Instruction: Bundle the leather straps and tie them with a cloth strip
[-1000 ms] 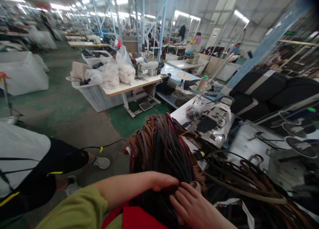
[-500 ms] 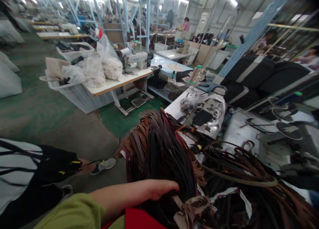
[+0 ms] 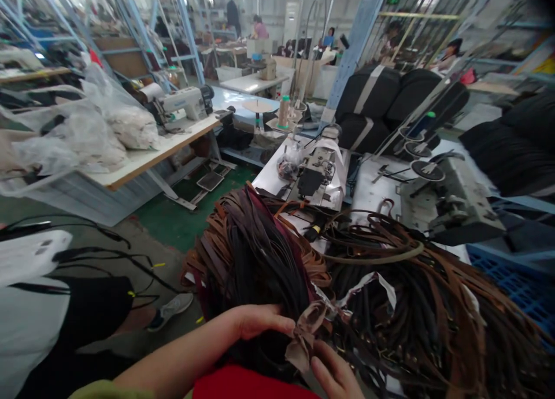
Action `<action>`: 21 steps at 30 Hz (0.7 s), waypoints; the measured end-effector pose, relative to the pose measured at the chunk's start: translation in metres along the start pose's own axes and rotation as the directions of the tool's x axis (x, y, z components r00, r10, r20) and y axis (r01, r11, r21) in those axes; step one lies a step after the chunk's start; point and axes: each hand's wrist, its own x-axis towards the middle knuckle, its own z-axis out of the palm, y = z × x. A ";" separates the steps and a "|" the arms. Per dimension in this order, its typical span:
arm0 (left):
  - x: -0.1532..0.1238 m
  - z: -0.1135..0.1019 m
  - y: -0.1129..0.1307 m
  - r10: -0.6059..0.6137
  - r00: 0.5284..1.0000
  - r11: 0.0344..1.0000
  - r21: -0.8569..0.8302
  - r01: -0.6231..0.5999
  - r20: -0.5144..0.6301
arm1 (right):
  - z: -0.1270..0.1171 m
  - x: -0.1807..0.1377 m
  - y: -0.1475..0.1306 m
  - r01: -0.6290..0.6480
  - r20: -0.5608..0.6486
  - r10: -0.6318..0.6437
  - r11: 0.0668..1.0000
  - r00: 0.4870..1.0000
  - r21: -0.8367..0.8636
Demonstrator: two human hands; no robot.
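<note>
Pinching, left hand [image 3: 255,321] from above and right hand [image 3: 332,373] from below, the tan fabric tie knotted [image 3: 306,335] around the dark bundle of brown and black leather straps [image 3: 255,260], its long axis running away from both hands toward the grey sewing machine [image 3: 321,176].

The white worktop [image 3: 368,194] carries a heap of dark and brown leather straps [image 3: 260,254] over its near end, a sewing machine [image 3: 321,173] lying toward the far left corner with a clear bag [image 3: 288,162] beside it, and a grey machine [image 3: 451,205] along its right edge
</note>
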 end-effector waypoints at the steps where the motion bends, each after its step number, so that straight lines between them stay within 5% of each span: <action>1: 0.000 0.001 0.000 0.011 1.000 1.000 0.012 -0.012 0.008 | 0.001 0.001 -0.001 -0.013 0.012 0.013 1.000 1.000 0.019; 9: -0.004 0.007 -0.004 0.095 0.971 0.968 0.249 -0.038 -0.219 | 0.007 0.008 -0.015 -0.150 -0.010 0.156 0.963 0.988 0.224; 16: -0.012 0.014 -0.004 0.140 0.948 0.954 0.294 -0.052 -0.286 | -0.016 0.017 -0.035 -0.075 0.093 0.063 0.989 0.994 0.129; 21: -0.011 0.021 -0.008 0.188 0.888 0.953 0.297 -0.061 -0.420 | -0.020 0.023 -0.027 -0.131 0.157 0.102 0.973 0.982 0.189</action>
